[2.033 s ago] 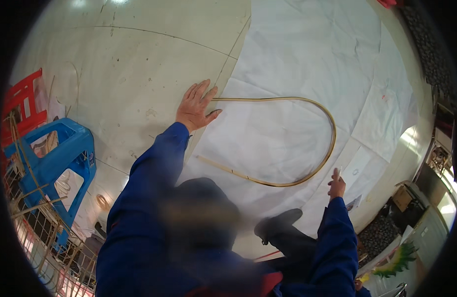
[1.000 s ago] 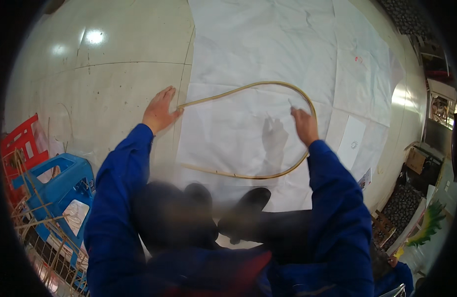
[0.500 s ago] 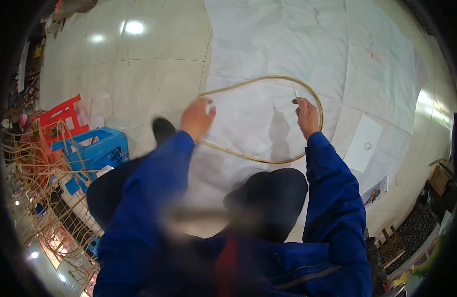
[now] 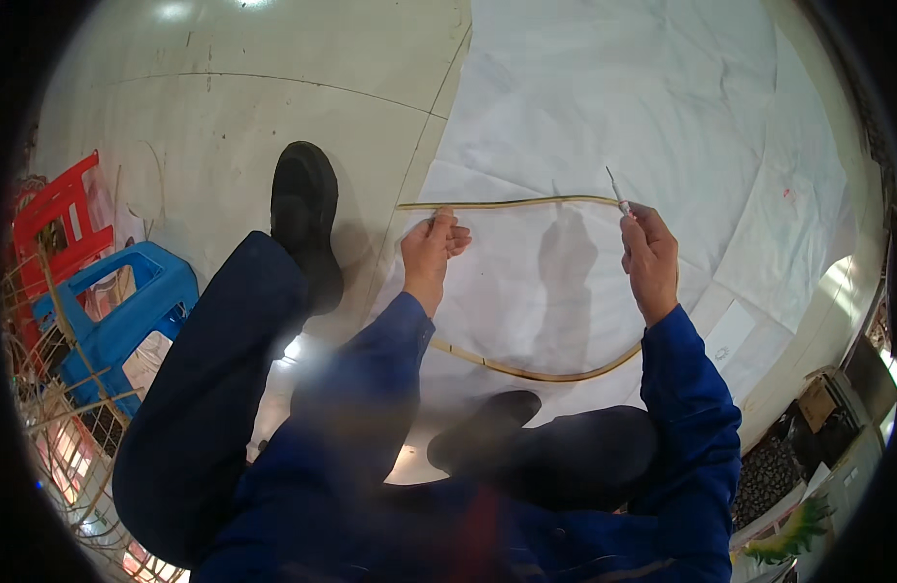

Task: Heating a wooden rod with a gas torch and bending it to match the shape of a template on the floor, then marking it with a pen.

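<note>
A long, thin tan strip (image 4: 526,202), which looks like split bamboo or cane, is bent into an open loop over the white sheet (image 4: 526,107). My left hand (image 4: 434,255) pinches it near the end of its far stretch, thumb up and fingers curled. My right hand (image 4: 650,255) grips a slim pointed tool (image 4: 616,189) with a white handle and thin dark tip, pointing away from me. The strip's far stretch meets this hand at the tool; the loop's right bend is mostly hidden behind the hand and sleeve. The near stretch curves back left below both hands.
My dark shoe (image 4: 305,194) rests on the tiled floor at left, and my other leg folds in near the front. A blue plastic stool (image 4: 128,282), a red stool (image 4: 65,228) and loose cane strands (image 4: 50,428) crowd the left. A white paper (image 4: 730,335) lies at right.
My left hand has taken hold of the strip's far end. The far stretch, arched before, is now nearly straight. My left foot shows further out, and the view has shifted.
</note>
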`<state>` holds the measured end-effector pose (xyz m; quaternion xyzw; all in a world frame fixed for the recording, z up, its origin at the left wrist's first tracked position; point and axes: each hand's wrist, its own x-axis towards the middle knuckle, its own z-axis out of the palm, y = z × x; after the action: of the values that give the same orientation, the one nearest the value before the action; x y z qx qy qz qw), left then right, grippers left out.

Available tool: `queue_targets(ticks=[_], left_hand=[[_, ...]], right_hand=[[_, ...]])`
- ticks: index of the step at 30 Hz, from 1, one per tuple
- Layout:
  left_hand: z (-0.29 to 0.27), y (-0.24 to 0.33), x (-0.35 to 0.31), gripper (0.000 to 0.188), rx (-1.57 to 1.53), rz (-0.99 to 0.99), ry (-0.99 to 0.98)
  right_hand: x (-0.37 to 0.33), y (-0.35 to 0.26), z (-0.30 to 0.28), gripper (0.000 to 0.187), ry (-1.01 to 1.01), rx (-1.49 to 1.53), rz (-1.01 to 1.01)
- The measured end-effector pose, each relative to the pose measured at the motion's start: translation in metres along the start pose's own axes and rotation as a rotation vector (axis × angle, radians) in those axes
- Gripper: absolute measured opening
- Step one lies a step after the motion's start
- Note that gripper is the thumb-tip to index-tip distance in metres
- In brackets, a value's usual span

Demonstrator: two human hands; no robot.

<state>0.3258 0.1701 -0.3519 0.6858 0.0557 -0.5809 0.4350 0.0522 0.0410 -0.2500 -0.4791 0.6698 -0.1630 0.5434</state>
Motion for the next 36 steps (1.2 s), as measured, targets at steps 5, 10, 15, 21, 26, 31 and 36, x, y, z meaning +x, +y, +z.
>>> queue_targets(ticks=[5,10,15,21,26,31,36], left_hand=[[-0.011,0.015,0.005,0.052,0.022,-0.077,-0.019],[-0.024,0.023,0.011,0.051,-0.031,-0.158,-0.117],[-0.029,0.020,0.011,0.044,-0.092,-0.140,-0.157],[-0.028,0.019,0.012,0.043,-0.084,-0.131,-0.132],[-0.027,0.021,0.010,0.042,-0.092,-0.124,-0.116],[-0.023,0.023,0.009,0.049,-0.068,-0.135,-0.117],[-0.011,0.030,0.011,0.049,-0.134,-0.206,-0.012]], right_hand=[[0.010,-0.023,0.037,0.027,-0.003,0.153,0.081],[0.027,-0.010,0.043,0.029,-0.013,-0.043,0.056],[0.047,0.014,0.039,0.033,0.151,-0.321,-0.102],[0.056,0.032,0.028,0.037,0.232,-0.439,-0.102],[0.060,0.054,0.020,0.037,0.237,-0.435,-0.008],[0.061,0.056,0.020,0.036,0.300,-0.385,-0.006],[0.047,0.061,0.017,0.036,0.396,-0.118,-0.071]])
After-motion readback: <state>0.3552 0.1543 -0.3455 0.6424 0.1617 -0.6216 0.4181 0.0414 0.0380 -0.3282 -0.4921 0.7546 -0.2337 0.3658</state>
